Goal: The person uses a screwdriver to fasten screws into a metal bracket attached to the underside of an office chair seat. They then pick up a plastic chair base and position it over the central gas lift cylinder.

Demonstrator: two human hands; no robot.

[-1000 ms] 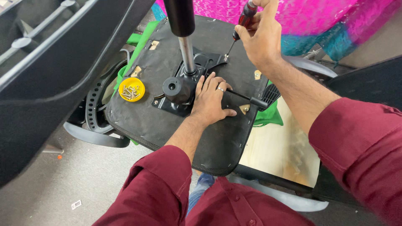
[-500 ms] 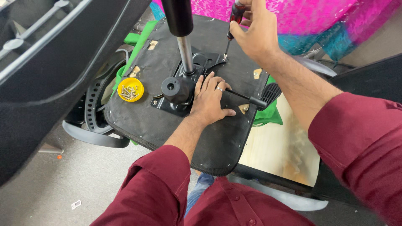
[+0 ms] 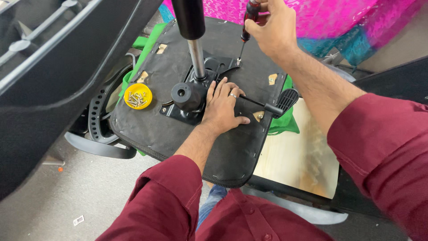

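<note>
Screwdriver (image 3: pixel 248 20) is held upright on the black metal plate (image 3: pixel 196 96).
It is gripped by the right hand (image 3: pixel 272 29); the left hand (image 3: pixel 223 107) is laid open on the plate.

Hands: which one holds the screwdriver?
The right hand, raised at the seat's far edge, holds the screwdriver; the left hand lies flat on the black mechanism plate.

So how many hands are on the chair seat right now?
1: the left hand rests flat on the metal plate. The right hand is raised, gripping a screwdriver.
</note>
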